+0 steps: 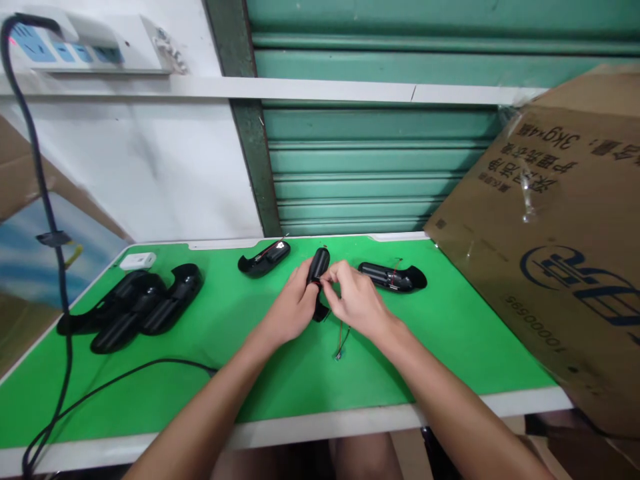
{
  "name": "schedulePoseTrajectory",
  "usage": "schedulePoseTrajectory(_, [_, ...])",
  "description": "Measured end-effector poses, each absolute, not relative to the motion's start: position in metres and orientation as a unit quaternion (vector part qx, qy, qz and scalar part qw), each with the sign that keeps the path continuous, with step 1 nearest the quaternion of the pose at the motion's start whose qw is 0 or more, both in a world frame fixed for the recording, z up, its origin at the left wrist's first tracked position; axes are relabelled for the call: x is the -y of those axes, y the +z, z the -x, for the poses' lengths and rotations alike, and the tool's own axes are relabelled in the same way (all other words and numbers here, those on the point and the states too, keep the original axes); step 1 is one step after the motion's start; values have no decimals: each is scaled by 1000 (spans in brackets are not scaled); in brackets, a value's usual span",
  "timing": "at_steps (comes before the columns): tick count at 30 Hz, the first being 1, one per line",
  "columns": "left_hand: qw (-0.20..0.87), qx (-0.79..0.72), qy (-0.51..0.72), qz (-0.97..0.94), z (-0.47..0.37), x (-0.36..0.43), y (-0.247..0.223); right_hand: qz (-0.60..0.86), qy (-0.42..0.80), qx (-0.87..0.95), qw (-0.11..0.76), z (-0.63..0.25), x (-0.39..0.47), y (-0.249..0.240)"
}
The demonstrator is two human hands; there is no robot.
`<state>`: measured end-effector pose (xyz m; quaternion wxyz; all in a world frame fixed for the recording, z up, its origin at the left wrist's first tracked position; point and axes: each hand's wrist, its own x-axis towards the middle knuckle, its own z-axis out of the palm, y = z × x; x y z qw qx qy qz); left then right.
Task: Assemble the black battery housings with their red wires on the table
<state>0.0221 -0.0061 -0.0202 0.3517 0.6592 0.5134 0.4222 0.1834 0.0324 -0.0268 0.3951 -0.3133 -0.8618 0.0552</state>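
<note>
Left hand (295, 300) is wrapped round a black curved housing (319, 262), thumb across it, long axis pointing away from the wearer, held mid-worktop (450, 363). Right hand (353, 290) has thumb and index nearly together at the housing's near half, by a thin red wire; too small to tell if they grip it. Red and black leads (341, 332) trail below the right hand to a small connector (338, 356), well inside the front edge. Second housing (265, 259) sits toward the back edge, left of the hands; third housing (393, 277) lies just right of the right hand, so sideways room is tightest there. Bare green runs from the third housing to the cardboard box (565, 260), which leans in over the right edge. Wide gap on the left before the housing cluster (130, 310), with a white block (138, 261) behind it. Thin black cable (165, 361) crosses the front-left, reaching the left forearm. Thick black cable (45, 193) drops from the power strip (95, 43) past the left end. Green shutter (350, 160) stands behind the back edge.
</note>
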Motion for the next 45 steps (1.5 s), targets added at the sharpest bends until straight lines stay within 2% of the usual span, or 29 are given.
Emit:
schedulePoseTrajectory(5, [331,-504,427,-674,-23,7,-22,327,117,825,445,-181,-31,-29])
schedulePoseTrajectory(11, [321,-501,433,-677,-25,7,-23,302,89,839,443,-181,-34,-31])
schedulePoseTrajectory(14, [352,-504,432,-660,-22,7,-18,287,102,839,451,-181,-34,-24])
schedulePoseTrajectory(19, [429,-503,407,-631,-15,9,-6,305,198,779,511,-185,-34,-10])
schedulePoseTrajectory(24, [439,-477,387,-656,-13,13,-3,285,364,780,422,-191,-36,-8])
schedulePoseTrajectory(27, [429,-474,379,-669,-12,13,-4,292,404,763,412,-192,-35,-7])
schedulePoseTrajectory(45, [357,-495,356,-708,-15,8,-13,296,443,740,411,-184,-36,-20])
